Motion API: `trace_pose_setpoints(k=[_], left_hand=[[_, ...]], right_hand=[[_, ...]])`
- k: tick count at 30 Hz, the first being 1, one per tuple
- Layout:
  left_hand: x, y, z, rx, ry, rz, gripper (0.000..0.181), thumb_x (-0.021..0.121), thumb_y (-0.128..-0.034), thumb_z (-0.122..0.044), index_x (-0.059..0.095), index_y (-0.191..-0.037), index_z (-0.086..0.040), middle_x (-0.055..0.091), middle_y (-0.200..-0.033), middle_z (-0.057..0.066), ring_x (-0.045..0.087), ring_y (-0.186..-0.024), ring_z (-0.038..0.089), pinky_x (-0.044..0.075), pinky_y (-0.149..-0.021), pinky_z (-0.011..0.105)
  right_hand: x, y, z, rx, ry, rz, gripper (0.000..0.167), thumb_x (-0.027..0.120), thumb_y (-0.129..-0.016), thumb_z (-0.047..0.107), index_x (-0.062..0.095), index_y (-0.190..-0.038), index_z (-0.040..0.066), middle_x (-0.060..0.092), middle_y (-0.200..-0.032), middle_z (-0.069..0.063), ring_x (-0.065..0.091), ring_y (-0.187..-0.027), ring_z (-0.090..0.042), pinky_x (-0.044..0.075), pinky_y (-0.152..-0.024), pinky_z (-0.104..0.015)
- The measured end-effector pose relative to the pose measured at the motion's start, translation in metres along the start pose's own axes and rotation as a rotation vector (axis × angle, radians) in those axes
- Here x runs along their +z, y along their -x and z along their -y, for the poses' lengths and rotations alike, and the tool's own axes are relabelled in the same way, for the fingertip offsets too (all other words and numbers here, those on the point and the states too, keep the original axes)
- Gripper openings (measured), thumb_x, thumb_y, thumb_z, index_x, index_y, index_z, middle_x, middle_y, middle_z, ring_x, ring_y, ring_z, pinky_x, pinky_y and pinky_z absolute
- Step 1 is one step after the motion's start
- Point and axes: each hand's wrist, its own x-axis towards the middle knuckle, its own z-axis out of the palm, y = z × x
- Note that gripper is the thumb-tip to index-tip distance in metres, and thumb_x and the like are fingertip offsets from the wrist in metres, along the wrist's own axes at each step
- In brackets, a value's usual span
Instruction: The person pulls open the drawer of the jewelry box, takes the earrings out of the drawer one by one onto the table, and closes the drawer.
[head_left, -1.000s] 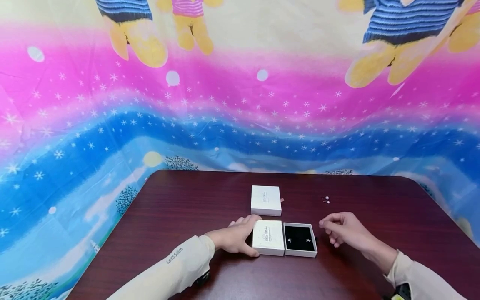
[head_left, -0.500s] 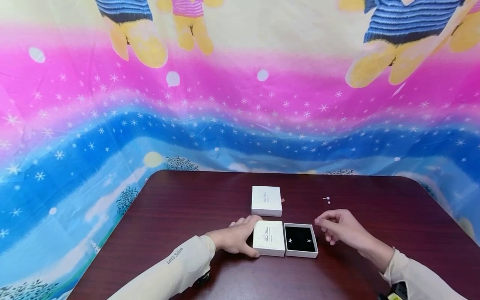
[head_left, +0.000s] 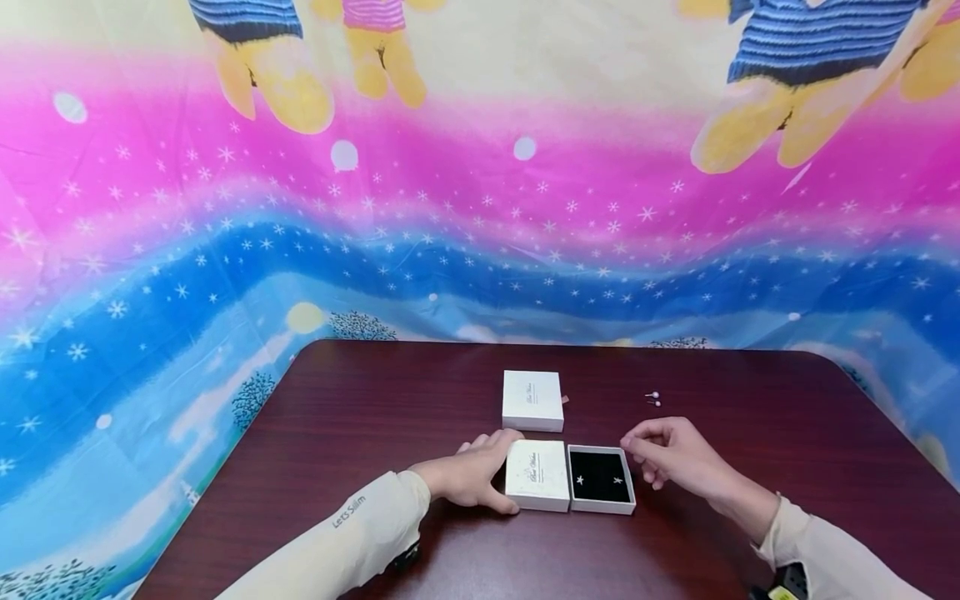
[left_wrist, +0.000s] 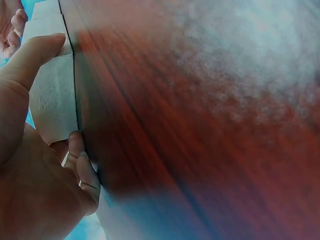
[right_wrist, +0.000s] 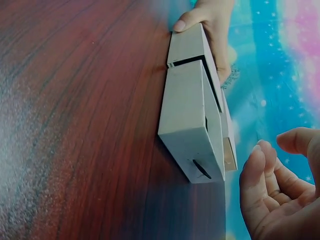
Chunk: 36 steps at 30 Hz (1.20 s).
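Note:
My left hand point(head_left: 472, 477) grips the closest lettered white box point(head_left: 536, 477) by its left side, thumb at the front corner and fingers at the back. Against that box's right side lies an open white tray point(head_left: 602, 508) with a black pad point(head_left: 597, 467) holding two small star-shaped pieces. My right hand point(head_left: 678, 454) hovers at the tray's right edge, fingers loosely bent. In the right wrist view the right hand point(right_wrist: 282, 185) shows a gap between its fingertips and nothing visible in it; a dark slot point(right_wrist: 201, 169) marks the tray's end wall.
Another white box point(head_left: 532, 400) with a small tab on its right side stands behind the gripped box. Two small pearl-like studs point(head_left: 655, 399) lie on the dark red table point(head_left: 390, 400) beyond my right hand. A colourful patterned cloth point(head_left: 480, 208) hangs behind the table.
My right hand has moved left, closer to the tray's right back corner. The left hand, boxes, tray and studs have stayed in place.

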Motion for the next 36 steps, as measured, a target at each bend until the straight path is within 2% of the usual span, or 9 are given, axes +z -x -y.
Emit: trace_pose_setpoints(k=[23,36], left_hand=[[0.0,0.0,-0.001,-0.008,-0.01,0.001,0.086,0.085,-0.0768,-0.037,0.034,-0.143,-0.018,0.051,-0.133,-0.001,0.043,-0.11,0.013,0.031,-0.089,0.026],[0.0,0.0,-0.001,-0.016,0.009,0.001,0.086,0.086,-0.0758,-0.035,0.034,-0.142,-0.019,0.051,-0.132,-0.002,0.042,-0.108,0.013,0.031,-0.088,0.027]], right_hand=[[0.011,-0.004,0.004,-0.041,0.061,0.039,0.025,0.064,-0.098,0.015,0.07,-0.107,-0.007,0.057,-0.063,-0.002,0.056,-0.054,-0.01,0.054,-0.053,-0.031],[0.019,-0.005,0.006,-0.088,0.103,0.057,0.021,0.065,-0.097,0.014,0.072,-0.101,-0.004,0.061,-0.07,-0.007,0.055,-0.05,-0.009,0.051,-0.049,-0.031]])
